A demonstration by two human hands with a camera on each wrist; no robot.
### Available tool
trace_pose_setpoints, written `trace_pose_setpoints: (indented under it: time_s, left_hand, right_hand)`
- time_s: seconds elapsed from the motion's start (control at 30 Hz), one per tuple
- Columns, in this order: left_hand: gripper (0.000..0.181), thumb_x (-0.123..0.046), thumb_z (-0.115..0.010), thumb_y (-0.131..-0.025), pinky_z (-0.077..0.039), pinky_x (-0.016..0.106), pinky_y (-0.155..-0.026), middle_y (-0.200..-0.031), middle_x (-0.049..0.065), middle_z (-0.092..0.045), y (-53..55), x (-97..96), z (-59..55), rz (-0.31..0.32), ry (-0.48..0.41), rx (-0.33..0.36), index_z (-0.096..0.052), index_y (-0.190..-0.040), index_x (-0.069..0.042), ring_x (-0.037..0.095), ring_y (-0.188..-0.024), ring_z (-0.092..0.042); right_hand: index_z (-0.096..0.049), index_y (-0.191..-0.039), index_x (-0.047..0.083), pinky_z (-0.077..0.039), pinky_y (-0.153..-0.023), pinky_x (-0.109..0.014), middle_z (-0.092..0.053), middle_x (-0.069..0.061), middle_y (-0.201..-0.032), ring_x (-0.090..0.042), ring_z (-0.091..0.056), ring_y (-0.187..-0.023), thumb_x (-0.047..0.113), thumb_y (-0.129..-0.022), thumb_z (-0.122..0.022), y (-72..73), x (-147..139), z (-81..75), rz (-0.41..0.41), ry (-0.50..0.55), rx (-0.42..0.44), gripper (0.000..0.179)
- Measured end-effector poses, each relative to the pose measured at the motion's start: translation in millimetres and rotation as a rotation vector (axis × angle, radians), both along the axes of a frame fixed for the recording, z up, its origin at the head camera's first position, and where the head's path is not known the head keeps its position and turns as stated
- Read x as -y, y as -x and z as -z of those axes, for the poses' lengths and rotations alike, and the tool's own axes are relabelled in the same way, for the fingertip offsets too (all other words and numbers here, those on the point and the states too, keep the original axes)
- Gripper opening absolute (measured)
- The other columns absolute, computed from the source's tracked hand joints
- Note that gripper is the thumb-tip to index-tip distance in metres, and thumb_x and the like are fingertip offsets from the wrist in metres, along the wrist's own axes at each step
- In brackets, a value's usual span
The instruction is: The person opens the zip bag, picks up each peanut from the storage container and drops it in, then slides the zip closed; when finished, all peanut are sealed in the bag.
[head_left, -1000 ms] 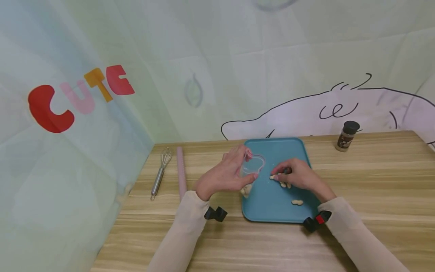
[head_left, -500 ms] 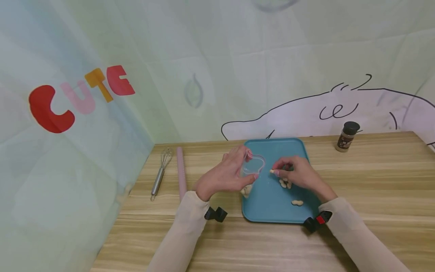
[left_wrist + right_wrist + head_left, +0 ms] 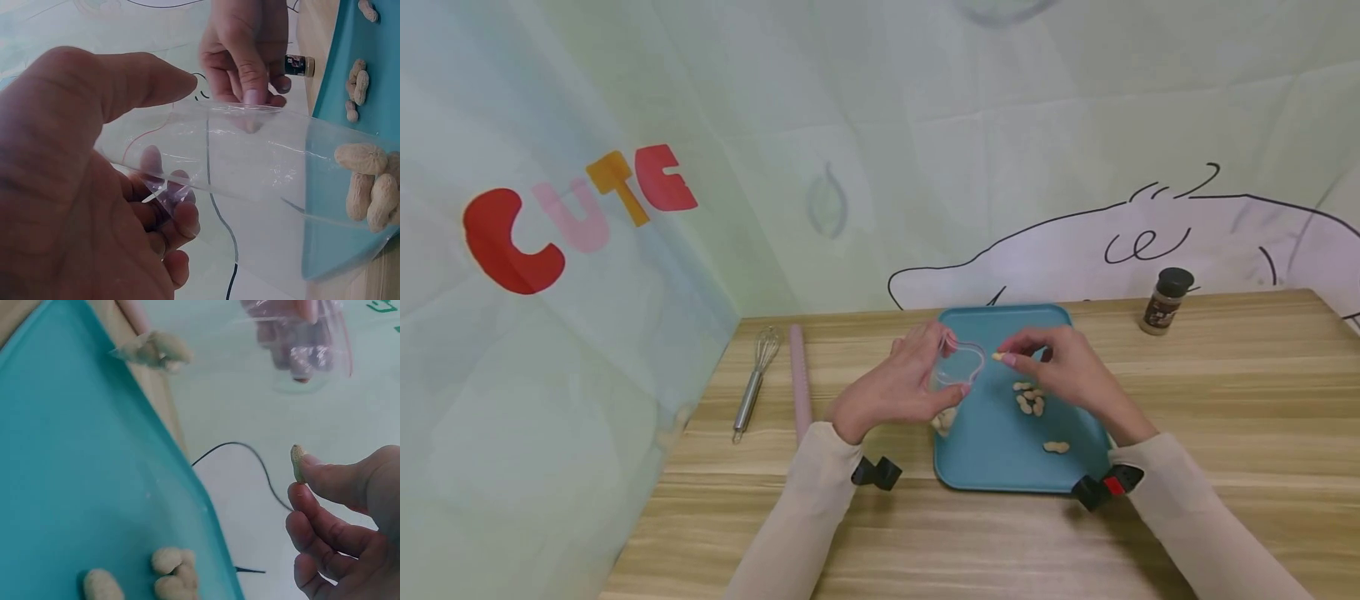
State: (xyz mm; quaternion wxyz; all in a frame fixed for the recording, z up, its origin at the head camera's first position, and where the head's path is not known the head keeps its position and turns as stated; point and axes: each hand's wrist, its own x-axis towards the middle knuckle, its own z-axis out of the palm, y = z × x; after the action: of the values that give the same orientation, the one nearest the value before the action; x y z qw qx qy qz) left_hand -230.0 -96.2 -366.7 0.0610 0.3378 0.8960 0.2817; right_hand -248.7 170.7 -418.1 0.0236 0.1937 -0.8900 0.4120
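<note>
1. While your left hand (image 3: pixel 895 383) holds the clear bag (image 3: pixel 250 162) by its mouth, thumb and fingers well apart, that mouth gapes above the tray's (image 3: pixel 1007 467) 10 o'clock side.
2. Your right hand (image 3: pixel 1063 367) pinches one peanut (image 3: pixel 297 464) between thumb and fingertip, the gap no wider than the shell; it sits just off the bag's mouth, at 3 o'clock.
3. Expect the shell to be light, rough and brittle: a soft pinch across its middle should do, and a hard squeeze could crack it.
4. The bag looks thin, limp and slippery; take hold at the rim, or the mouth may collapse.
5. The bagged peanuts (image 3: pixel 361 159) lie low, towards 7 o'clock, and should weigh little.
6. A cluster of peanuts (image 3: pixel 1032 395) lies on the tray, about 5 o'clock from your pinch.
</note>
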Motion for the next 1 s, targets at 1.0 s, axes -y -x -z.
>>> trace_pose_setpoints:
  time_s: [1.0]
  left_hand:
    - [0.044,-0.032,-0.067,-0.098,-0.033,0.043,-0.096,-0.119,0.009,-0.052,-0.4,0.0,-0.5,0.003,-0.004,0.018,-0.045,-0.128,-0.008,0.034,-0.119,-0.054]
  right_hand:
    - [-0.080,-0.118,0.012,-0.051,-0.081,-0.024,-0.081,-0.005,-0.112,-0.009,-0.064,-0.093,0.016,-0.103,-0.072,-29.9,19.2,-39.8,-0.027,0.176,-0.166,0.017]
